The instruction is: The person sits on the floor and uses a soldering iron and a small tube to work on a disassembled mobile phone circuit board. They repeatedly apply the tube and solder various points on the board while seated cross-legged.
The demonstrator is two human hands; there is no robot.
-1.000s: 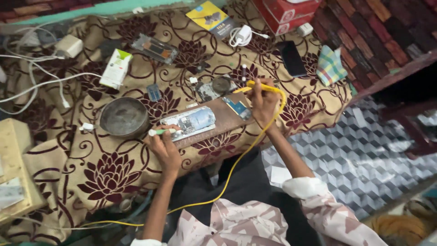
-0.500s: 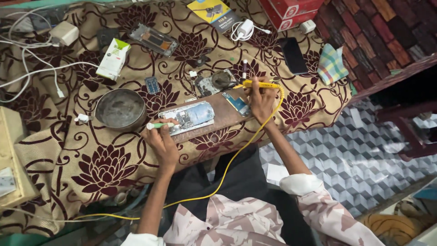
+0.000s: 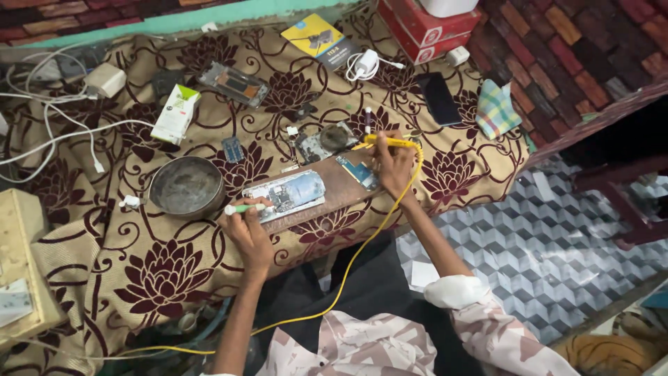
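Between left hand (image 3: 249, 233) and right hand (image 3: 391, 167), opened phone (image 3: 287, 196)

opened phone (image 3: 287, 196) flat on board | yellow iron (image 3: 390, 142) | green tool (image 3: 243, 208)

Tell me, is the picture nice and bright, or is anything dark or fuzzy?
Head view: soft, even light falls on the flowered cloth, with no glare and only faint shadows. The left hand with its green tool and the right hand with the yellow tool look fairly sharp. The far right corner under the table edge is dark. The small parts are too tiny to make out.
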